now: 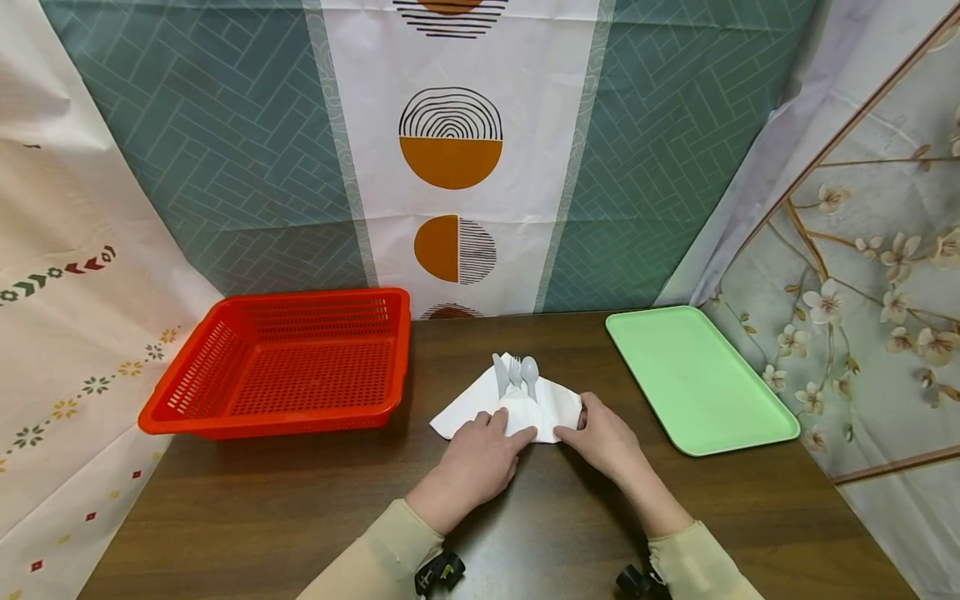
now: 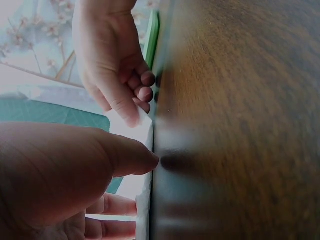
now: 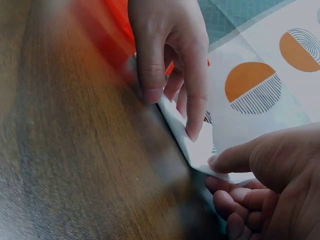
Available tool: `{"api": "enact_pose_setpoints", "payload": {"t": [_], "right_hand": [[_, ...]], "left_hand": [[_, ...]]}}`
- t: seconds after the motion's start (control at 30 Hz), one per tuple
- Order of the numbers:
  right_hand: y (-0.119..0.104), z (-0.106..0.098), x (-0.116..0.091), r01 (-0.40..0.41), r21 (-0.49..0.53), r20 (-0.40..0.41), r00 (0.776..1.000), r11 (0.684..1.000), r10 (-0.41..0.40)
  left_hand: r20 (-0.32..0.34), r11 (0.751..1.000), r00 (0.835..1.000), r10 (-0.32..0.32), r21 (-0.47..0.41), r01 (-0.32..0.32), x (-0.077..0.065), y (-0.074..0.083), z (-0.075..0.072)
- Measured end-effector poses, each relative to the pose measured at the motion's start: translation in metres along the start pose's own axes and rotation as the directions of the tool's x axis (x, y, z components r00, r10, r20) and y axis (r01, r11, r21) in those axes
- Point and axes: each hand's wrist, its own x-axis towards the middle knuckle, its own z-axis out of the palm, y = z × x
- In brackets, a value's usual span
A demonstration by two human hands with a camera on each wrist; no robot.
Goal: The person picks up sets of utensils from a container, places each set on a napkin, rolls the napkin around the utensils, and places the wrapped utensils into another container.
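Note:
A white napkin (image 1: pixel 467 410) lies folded on the table. From its fold stick up the tops of a pale grey knife (image 1: pixel 501 377), a fork (image 1: pixel 515 373) and a spoon (image 1: pixel 529 372), lying side by side; their lower ends are covered. My left hand (image 1: pixel 480 458) rests on the napkin's near part with fingers extended and thumb toward the right. At the right corner, my right hand (image 1: pixel 606 437) pinches the napkin's edge. The right wrist view shows the right thumb (image 3: pixel 235 157) on top of the napkin and the curled fingers beneath it.
To the left stands a red plastic basket (image 1: pixel 300 423) with perforated walls. A light green tray (image 1: pixel 697 375) lies at the right. Both are on the brown wooden table (image 1: pixel 300 508). Patterned cloth (image 1: pixel 450 200) hangs behind and at the sides.

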Motion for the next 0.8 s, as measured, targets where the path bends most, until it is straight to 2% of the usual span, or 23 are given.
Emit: {"api": "enact_pose_setpoints", "payload": {"t": [0.13, 0.37, 0.47, 0.5, 0.63, 0.7, 0.8], "right_hand": [[-0.019, -0.012, -0.011, -0.064, -0.007, 0.033, 0.997, 0.998, 0.065], [-0.023, -0.014, -0.018, -0.046, 0.009, 0.089, 0.995, 0.999, 0.045], [-0.020, -0.011, -0.018, 0.004, 0.025, 0.054, 0.998, 1.000, -0.006], [-0.012, -0.006, -0.015, 0.044, 0.031, 0.027, 0.999, 0.999, -0.045], [-0.004, 0.001, -0.013, 0.149, 0.061, -0.056, 0.988, 0.987, -0.145], [-0.005, 0.004, -0.012, 0.175, 0.079, -0.081, 0.982, 0.981, -0.168], [-0.014, 0.002, -0.015, 0.159, 0.103, -0.083, 0.985, 0.982, -0.151]], "left_hand": [[0.011, 1.000, 1.000, 0.000, -0.004, 0.000, 0.001, 0.000, 0.001], [0.056, 1.000, 0.998, -0.013, -0.013, 0.014, 0.003, -0.001, 0.004], [0.060, 1.000, 0.998, -0.015, -0.013, 0.016, 0.003, -0.001, 0.004], [0.059, 1.000, 0.998, -0.014, -0.013, 0.014, 0.003, -0.002, 0.004], [0.043, 1.000, 0.999, -0.010, -0.015, 0.011, 0.002, -0.003, 0.004], [0.036, 1.000, 0.999, -0.008, -0.019, 0.009, 0.002, -0.003, 0.004], [0.019, 1.000, 1.000, -0.004, -0.027, 0.005, 0.001, -0.004, 0.003]]}}
